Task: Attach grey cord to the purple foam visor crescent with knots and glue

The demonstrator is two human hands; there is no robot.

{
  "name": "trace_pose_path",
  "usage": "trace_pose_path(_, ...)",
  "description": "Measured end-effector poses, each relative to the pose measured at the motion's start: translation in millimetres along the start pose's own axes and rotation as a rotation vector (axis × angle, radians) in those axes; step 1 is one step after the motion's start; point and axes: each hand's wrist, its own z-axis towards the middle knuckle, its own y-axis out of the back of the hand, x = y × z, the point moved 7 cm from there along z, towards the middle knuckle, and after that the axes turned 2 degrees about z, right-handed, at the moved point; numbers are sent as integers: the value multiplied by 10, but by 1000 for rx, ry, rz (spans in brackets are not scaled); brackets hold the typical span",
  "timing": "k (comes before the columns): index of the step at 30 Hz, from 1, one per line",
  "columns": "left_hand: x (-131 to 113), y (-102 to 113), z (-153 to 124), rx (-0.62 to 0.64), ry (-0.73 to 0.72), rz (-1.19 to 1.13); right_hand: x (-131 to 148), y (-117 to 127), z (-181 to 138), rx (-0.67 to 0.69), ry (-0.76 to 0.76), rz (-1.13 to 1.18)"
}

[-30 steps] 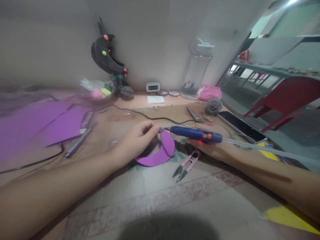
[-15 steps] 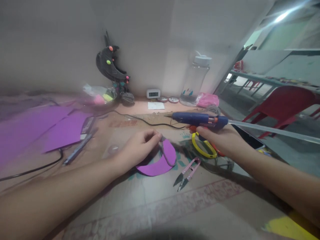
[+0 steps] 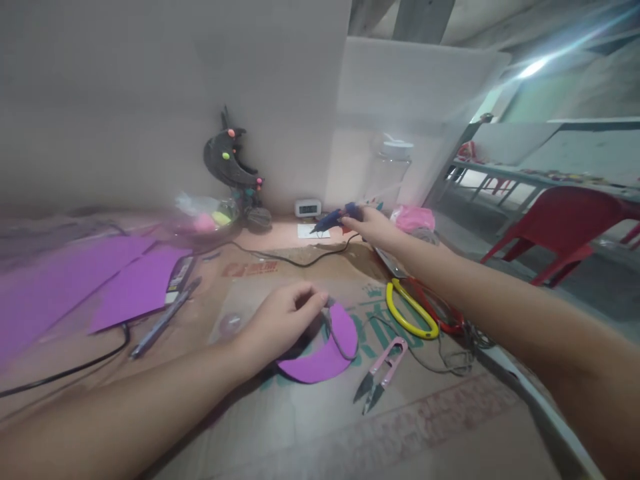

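Observation:
My left hand [image 3: 283,320] presses its fingertips on the top edge of a purple foam crescent [image 3: 325,353] that lies on the cardboard [image 3: 280,413]. A thin grey cord runs along the crescent's inner edge. My right hand [image 3: 373,227] is stretched far back toward the wall and grips a blue glue gun [image 3: 333,218], its nozzle pointing left and down over a small white paper [image 3: 314,231]. The gun's black cable [image 3: 280,257] trails across the table.
Pink thread snips [image 3: 379,373] and yellow-handled scissors [image 3: 413,310] lie right of the crescent. Purple foam sheets [image 3: 100,280] and a pen [image 3: 165,317] lie at the left. At the wall stand a black moon ornament [image 3: 227,160], a small clock [image 3: 307,208], a clear bottle [image 3: 393,167]. A red chair [image 3: 565,227] stands at the right.
My right hand has carried the glue gun from beside the crescent back toward the wall. The left hand has stayed on the crescent. The view has tilted upward.

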Motion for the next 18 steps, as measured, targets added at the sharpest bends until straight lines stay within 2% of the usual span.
trace_pose_path(4,-10,-1,6,8,-8,8,-247,-216,288,-11,-46,-20)
trace_pose_path(10,2,-1,10,14,-9,13,-467,-350,355,50,-124,-109)
trace_pose_path(14,-1,-4,6,2,0,-23,-428,-237,225,89,-118,-190)
trace_pose_path(18,-9,49,1,-68,22,-117,-234,-66,-149,74,-29,-175)
